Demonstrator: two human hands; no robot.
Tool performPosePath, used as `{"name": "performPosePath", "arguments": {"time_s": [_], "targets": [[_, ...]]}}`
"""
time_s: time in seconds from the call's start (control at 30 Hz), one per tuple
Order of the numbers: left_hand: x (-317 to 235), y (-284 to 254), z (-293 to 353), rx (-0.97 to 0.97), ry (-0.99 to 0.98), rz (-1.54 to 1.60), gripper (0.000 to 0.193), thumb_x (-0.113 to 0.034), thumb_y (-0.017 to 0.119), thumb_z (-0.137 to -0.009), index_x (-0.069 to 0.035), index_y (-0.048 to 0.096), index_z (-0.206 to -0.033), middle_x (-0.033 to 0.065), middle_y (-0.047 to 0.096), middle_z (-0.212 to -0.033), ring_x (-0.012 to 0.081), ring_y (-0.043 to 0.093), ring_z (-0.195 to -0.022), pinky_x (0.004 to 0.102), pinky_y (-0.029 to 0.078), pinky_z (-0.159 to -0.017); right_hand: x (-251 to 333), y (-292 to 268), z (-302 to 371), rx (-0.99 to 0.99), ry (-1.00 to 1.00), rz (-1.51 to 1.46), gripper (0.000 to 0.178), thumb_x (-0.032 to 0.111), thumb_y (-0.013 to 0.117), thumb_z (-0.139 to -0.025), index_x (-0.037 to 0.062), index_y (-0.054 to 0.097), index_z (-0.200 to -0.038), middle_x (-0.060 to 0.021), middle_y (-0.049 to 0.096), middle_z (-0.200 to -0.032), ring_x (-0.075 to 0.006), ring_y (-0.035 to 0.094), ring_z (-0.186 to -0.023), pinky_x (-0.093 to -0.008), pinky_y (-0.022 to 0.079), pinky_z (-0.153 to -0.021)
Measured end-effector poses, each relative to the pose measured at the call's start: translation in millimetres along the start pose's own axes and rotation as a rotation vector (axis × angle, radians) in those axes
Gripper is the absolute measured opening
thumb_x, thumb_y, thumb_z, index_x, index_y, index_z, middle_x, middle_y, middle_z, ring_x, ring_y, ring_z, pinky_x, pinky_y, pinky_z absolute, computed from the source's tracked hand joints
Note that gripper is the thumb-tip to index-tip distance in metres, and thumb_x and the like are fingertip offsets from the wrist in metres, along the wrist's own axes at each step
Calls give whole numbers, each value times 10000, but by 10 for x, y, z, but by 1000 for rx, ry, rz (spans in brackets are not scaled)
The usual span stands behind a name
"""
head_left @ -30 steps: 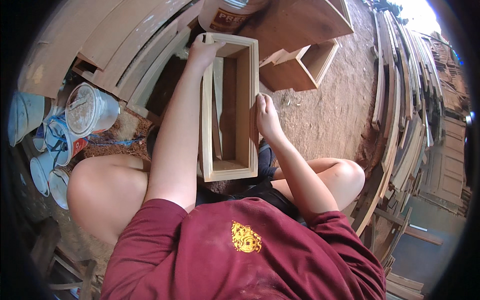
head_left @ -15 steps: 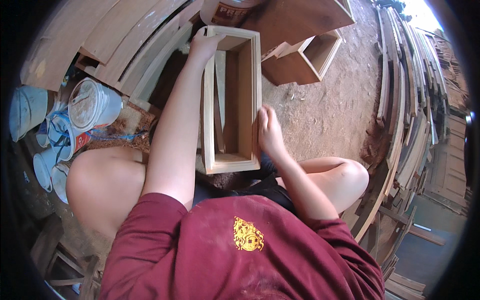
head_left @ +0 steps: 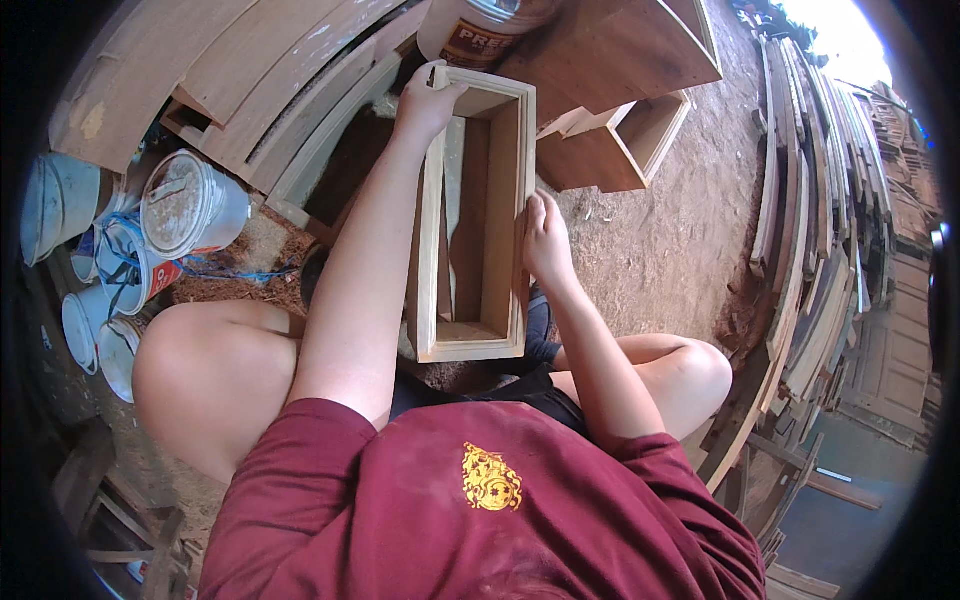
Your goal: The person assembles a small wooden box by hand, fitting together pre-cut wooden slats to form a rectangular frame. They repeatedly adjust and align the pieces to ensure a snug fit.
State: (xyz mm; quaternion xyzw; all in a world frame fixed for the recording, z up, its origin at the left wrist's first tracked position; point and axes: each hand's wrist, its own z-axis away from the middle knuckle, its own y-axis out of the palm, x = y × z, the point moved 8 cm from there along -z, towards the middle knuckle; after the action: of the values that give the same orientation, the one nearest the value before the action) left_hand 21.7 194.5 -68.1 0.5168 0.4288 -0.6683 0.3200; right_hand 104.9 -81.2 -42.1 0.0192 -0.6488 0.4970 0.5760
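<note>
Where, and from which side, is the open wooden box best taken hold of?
Probably by both long side walls, one hand from each side: the open wooden box is long and narrow, its opening toward the camera. The left hand holds its far left corner; the right hand is at the right wall.

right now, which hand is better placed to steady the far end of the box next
Probably the left hand: it grips the wooden box at its far left corner, while the right hand is at its right side, closer in.

Box [head_left: 500, 200] partly hidden by left hand [head_left: 425, 112]
</note>
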Motion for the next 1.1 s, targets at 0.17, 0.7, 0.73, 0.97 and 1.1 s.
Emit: {"name": "performPosePath", "arguments": {"time_s": [0.17, 0.7, 0.73, 0.97, 1.1], "targets": [[98, 2, -87, -8, 16, 39, 578, -285, 779, -825, -81, 584, -1330, 174, 666, -1247, 295, 637, -1164, 390, 485, -998, 81, 188, -778, 68, 54, -198, 471, 338, 362, -1086, -60, 589, -1195, -206, 657, -1127, -283, 603, -1052, -391, 464, -935], [-62, -43, 23, -7, -18, 34, 539, -281, 787, -812, -29, 610, -1254, 180, 688, -1200, 299, 658, -1123, 390, 502, -967, 258, 157, -1177, 13, -152, 11, 487, 332, 343, -1066, -70, 610, -1129, -286, 658, -1032, -401, 631, -1048, -454, 460, -929], [-73, -20, 41, -16, -15, 18, 537, -280, 789, -810, -26, 613, -1249, 179, 691, -1194, 299, 660, -1119, 390, 503, -965, 111, 149, -1043, 26, -117, -29, 487, 333, 347, -1068, -72, 598, -1169, -292, 655, -1069, -402, 624, -1087, -446, 457, -951], [14, 5, -30, 9, -13, 62, 583, -282, 795, -804, -16, 595, -1283, 174, 688, -1211, 282, 660, -1122, 387, 502, -969, -189, 120, 259, 165, -30, -156, 495, 276, 308, -1091, -67, 445, -1419, -265, 535, -1386, -336, 486, -1334, -375, 356, -1118], [132, -13, -102, 7, -23, 84, 628, -299, 802, -796, -16, 580, -1310, 173, 679, -1230, 279, 653, -1136, 387, 501, -975, -280, 111, 976, 156, -88, -154, 498, 260, 281, -1104, -59, 379, -1474, -218, 572, -1322, -283, 526, -1251, -355, 375, -1097]]}}
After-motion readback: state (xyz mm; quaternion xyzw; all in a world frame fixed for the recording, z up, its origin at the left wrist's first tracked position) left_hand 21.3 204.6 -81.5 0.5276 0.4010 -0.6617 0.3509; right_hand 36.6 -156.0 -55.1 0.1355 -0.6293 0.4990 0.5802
